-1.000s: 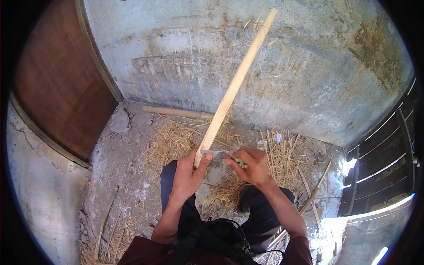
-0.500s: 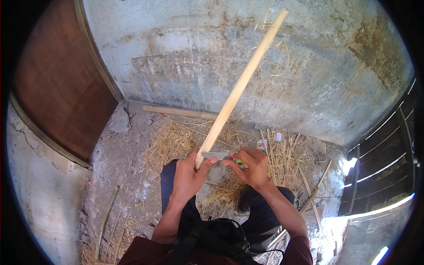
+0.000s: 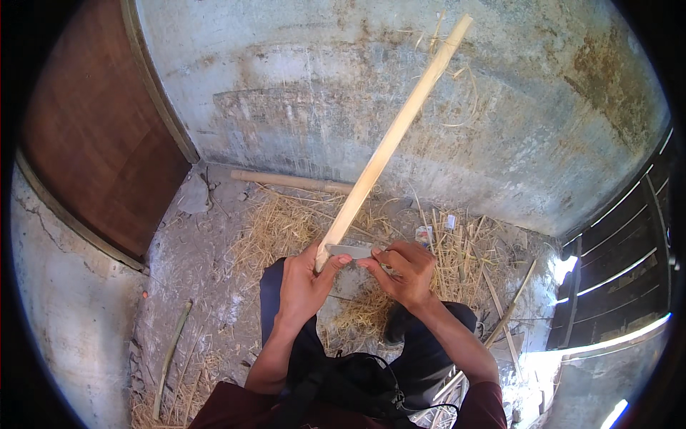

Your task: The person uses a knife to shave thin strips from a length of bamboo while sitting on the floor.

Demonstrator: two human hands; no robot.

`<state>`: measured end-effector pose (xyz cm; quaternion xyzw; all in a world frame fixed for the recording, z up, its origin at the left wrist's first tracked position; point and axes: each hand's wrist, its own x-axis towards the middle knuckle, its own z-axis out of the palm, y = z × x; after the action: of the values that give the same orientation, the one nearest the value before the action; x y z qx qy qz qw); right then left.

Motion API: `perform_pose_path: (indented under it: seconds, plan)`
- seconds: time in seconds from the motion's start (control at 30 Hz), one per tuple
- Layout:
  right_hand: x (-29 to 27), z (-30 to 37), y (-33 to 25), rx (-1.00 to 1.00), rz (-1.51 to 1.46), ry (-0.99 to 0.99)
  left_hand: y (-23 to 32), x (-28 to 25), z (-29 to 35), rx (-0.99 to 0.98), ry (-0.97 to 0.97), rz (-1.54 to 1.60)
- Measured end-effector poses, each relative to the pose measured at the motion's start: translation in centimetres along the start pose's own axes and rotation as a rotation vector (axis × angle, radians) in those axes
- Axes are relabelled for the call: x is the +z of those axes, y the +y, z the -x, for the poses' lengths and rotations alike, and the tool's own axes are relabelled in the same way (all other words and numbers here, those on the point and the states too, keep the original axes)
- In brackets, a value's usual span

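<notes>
A long pale strip of split bamboo or wood (image 3: 400, 129) slants up and away to the right, thin curled shavings hanging near its far end. My left hand (image 3: 304, 286) is closed round its near end, low between my knees. A knife with a short grey blade (image 3: 350, 251) lies crosswise at that near end. Its handle is hidden in my right hand (image 3: 406, 272), whose fingers are closed on it. The thumb of my left hand rests against the lower edge of the blade, close to my right thumb.
Straw-like shavings (image 3: 279, 229) cover the floor ahead. A bamboo pole (image 3: 293, 180) lies along the foot of the stained wall (image 3: 343, 93). Thin sticks (image 3: 514, 304) lie at the right, and another stick (image 3: 171, 357) at the left. A brown door (image 3: 100, 121) stands far left.
The strip's far end has swung slightly to the right, shavings with it. My right hand has turned a little on the knife; my left hand keeps its place.
</notes>
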<state>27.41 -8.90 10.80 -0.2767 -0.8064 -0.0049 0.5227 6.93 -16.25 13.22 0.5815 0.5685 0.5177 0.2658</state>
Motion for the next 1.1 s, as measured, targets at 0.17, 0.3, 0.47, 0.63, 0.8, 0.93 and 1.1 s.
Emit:
perform_pose_path:
  seconds: [0.17, 0.3, 0.47, 0.63, 0.8, 0.93, 1.1]
  plan:
    - [0.0, 0.0, -0.1, -0.025, 0.033, 0.022, 0.6, -0.1, -0.1, -0.049, -0.014, -0.011]
    - [0.0, 0.1, -0.2, -0.042, 0.047, 0.024, 1.0, -0.2, 0.0, -0.071, -0.007, 0.001]
    - [0.1, 0.4, -0.1, -0.064, 0.070, 0.044, 0.6, 0.0, 0.0, -0.055, 0.006, 0.019]
    - [0.0, 0.3, -0.3, -0.095, 0.125, 0.061, 0.4, -0.2, -0.1, -0.104, -0.020, -0.025]
    - [-0.3, 0.2, -0.4, -0.135, 0.151, 0.058, -0.7, 0.2, -0.1, -0.046, 0.013, 0.054]
    - [-0.3, 0.1, -0.6, -0.142, 0.163, 0.057, -1.6, 0.5, 0.0, -0.043, 0.029, 0.063]
    - [-0.3, 0.4, -0.6, -0.125, 0.177, 0.053, -1.5, 0.2, 0.0, -0.146, 0.003, -0.020]
